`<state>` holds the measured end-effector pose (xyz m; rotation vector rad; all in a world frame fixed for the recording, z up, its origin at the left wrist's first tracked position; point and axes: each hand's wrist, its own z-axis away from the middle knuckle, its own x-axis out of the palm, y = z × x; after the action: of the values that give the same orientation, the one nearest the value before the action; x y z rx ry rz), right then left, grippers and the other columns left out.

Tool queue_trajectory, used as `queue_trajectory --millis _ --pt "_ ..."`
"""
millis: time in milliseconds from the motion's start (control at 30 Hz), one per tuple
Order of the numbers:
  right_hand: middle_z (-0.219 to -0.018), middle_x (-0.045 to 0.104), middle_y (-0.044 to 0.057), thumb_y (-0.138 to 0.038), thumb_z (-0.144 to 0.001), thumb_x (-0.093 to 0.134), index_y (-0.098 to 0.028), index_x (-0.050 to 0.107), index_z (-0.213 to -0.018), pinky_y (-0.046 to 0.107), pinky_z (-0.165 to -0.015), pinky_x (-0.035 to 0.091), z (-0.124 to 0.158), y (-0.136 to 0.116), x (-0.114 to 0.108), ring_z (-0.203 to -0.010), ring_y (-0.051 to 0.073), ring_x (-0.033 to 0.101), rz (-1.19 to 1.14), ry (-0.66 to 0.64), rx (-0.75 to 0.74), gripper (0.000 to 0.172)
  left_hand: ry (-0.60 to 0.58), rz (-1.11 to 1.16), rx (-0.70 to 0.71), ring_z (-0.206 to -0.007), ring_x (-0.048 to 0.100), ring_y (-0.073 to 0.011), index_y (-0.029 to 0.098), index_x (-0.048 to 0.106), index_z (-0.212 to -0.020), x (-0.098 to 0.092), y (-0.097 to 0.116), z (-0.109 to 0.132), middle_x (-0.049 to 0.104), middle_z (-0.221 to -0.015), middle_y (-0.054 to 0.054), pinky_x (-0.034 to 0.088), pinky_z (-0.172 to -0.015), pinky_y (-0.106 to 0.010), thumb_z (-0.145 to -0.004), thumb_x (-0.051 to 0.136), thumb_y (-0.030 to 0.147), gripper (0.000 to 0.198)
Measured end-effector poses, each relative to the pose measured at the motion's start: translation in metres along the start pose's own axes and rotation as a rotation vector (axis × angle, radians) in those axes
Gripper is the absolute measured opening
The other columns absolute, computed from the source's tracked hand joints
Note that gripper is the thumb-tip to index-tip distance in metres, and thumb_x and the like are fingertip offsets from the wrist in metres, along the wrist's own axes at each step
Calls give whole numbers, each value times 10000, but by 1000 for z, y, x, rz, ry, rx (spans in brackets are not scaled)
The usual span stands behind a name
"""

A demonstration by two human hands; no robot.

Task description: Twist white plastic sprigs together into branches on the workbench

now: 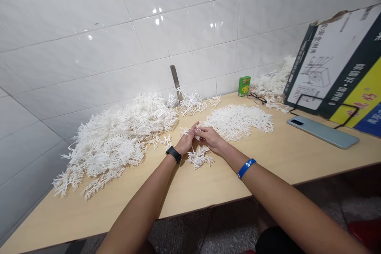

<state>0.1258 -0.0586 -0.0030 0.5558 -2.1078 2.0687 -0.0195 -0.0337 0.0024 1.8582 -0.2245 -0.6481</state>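
Note:
Near the middle of the table, my left hand [186, 141] and my right hand [210, 138] meet, fingers pinched together on a small white branching piece [197, 131] that looks like plastic coral. The fingers hide much of it. Just below them lies a small cluster of the same white pieces [200, 157]. To the left rises a large tangled heap of white branching pieces [119, 135]. Right of my hands spreads a flatter, neater pile [239, 121] of them.
A metal ruler-like strip [175, 81] leans on the tiled wall behind a small white clump [190, 103]. Further right are a green box [244, 86], glasses [257, 97], another white heap [275, 81], a phone [323, 131] beside a black wire frame [330, 101], and a large printed carton [342, 63].

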Motion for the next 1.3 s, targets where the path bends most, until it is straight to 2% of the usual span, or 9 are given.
queue_trajectory --millis 100,167,367,500,767,900,1000,1133,1300 --pt "-646 552 -14 -414 -617 807 -148 608 -735 243 -545 369 3 -2 -2 -563 85 468 -23 -83 67 353 -7 17 -7 -1283 497 -272 258 250 -1514 -1 -1 0 491 -1431 -130 340 -1094 -445 -887 313 679 757" --pt "-618 536 -23 -412 -614 810 -151 585 -712 242 -534 357 5 -3 -3 -543 80 455 -30 -111 91 359 -13 0 3 -1261 513 -272 256 213 -1523 -2 -1 0 473 -1440 -145 357 -1077 -447 -886 309 680 771" --pt "-594 516 -40 -386 -576 829 -159 565 -708 239 -525 333 1 -1 -5 -523 74 432 -47 -72 109 373 -39 3 18 -1317 456 -267 221 234 -1519 0 -4 -1 450 -1451 -161 308 -1117 -438 -901 282 665 763" --pt "-568 494 -44 -393 -567 835 -158 558 -668 245 -522 323 0 0 -6 -519 75 414 -3 -71 92 377 -35 24 2 -1295 477 -265 240 245 -1515 0 -5 -1 438 -1464 -145 335 -1099 -434 -907 283 655 737" --pt "-589 508 -36 -418 -582 817 -147 617 -720 249 -518 334 2 -2 -1 -527 79 425 50 -47 51 364 43 69 -46 -1129 588 -249 222 490 -1390 -3 -9 -4 650 -1209 -106 392 -1041 -437 -912 287 655 676" --pt "-603 533 -19 -428 -624 779 -137 640 -731 240 -506 337 1 0 0 -528 79 437 84 -54 50 339 -24 111 -54 -1113 593 -256 174 517 -1370 0 -7 -5 635 -1247 -133 401 -1030 -419 -864 480 626 679" --pt "-596 552 -8 -415 -640 757 -138 634 -705 238 -488 328 1 2 1 -509 79 435 131 -60 36 310 -50 161 -63 -1068 618 -257 160 563 -1329 2 -6 -3 658 -1212 -140 423 -1005 -425 -862 506 603 646" --pt "-527 511 -20 -389 -669 712 -165 555 -621 251 -489 342 0 4 2 -498 100 449 212 -50 3 277 39 120 -38 -1058 627 -257 171 648 -1226 2 -4 -1 705 -1116 -114 421 -1014 -430 -884 460 595 577" --pt "-507 477 -38 -369 -692 656 -187 506 -629 253 -491 303 -3 7 1 -500 109 427 398 -3 -113 244 197 27 18 -1072 628 -240 186 707 -1100 5 3 -1 709 -1117 -86 433 -1011 -381 -898 461 549 482"
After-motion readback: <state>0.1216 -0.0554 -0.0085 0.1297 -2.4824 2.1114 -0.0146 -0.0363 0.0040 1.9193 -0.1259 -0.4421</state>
